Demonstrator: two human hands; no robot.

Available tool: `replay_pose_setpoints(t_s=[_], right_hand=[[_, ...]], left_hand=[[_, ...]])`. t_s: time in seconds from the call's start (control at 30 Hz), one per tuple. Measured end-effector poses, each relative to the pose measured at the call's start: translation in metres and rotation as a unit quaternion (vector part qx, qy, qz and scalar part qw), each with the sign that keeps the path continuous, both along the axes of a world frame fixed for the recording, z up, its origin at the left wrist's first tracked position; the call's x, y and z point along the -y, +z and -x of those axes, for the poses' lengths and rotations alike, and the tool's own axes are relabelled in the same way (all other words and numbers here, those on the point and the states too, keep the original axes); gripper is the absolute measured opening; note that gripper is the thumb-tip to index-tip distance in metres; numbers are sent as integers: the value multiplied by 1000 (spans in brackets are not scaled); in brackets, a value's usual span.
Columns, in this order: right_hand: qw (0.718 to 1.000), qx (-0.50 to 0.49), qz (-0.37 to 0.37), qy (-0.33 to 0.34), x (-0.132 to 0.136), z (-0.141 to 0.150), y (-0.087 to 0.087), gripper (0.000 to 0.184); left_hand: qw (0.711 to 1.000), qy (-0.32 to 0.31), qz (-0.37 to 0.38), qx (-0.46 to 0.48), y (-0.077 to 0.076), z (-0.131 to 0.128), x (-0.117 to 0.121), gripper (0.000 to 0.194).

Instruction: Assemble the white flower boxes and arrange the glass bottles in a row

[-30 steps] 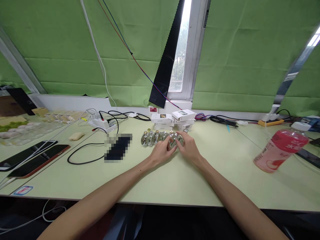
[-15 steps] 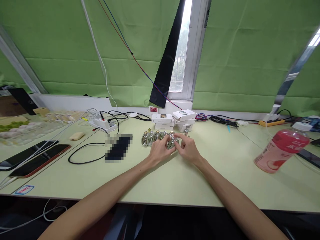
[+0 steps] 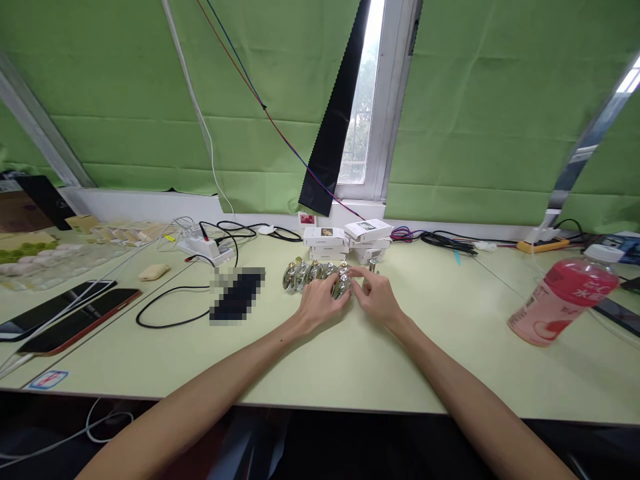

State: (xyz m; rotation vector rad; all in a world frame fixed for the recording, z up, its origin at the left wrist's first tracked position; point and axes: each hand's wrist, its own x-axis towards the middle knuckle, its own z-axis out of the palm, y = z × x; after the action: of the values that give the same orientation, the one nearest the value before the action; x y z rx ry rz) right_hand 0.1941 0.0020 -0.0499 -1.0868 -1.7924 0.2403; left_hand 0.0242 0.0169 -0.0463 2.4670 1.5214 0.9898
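Observation:
Several small, rounded, shiny clear-glass bottles (image 3: 301, 276) with gold or silver-coloured tops stand close together in a row at mid-table. At the right end, a glass bottle (image 3: 342, 286) sits between my two hands. My left hand (image 3: 319, 301) curls around its near left side, with the thumb and fingers closed on it. From the right, my right hand (image 3: 379, 298) presses its bent fingertips against the same bottle. A small metallic piece (image 3: 373, 265) stands just behind my right hand. The fingers hide part of the bottles.
White boxes (image 3: 325, 237) are stacked behind the bottles. A power strip (image 3: 205, 248) and black cable lie left, beside a blurred-out dark object (image 3: 237, 294) and phones (image 3: 80, 321). A pink drink bottle (image 3: 564, 300) stands right, with coiled cables (image 3: 447, 241) at the back.
The held bottle has shifted slightly to the left and turned. My right fingertips have drawn back a little to the right, while my left hand stays nearly in place.

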Motion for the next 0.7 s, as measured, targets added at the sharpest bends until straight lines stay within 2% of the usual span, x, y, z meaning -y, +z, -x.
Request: replay_pose_setpoints(t_s=[0.33, 0.7], right_hand=[[980, 137, 9, -144, -10, -11, -6, 21], [965, 117, 50, -230, -14, -26, 0, 15]], left_hand=[[1000, -6, 13, -2, 2, 0, 2, 24], [1000, -10, 24, 2, 4, -1, 2, 25]])
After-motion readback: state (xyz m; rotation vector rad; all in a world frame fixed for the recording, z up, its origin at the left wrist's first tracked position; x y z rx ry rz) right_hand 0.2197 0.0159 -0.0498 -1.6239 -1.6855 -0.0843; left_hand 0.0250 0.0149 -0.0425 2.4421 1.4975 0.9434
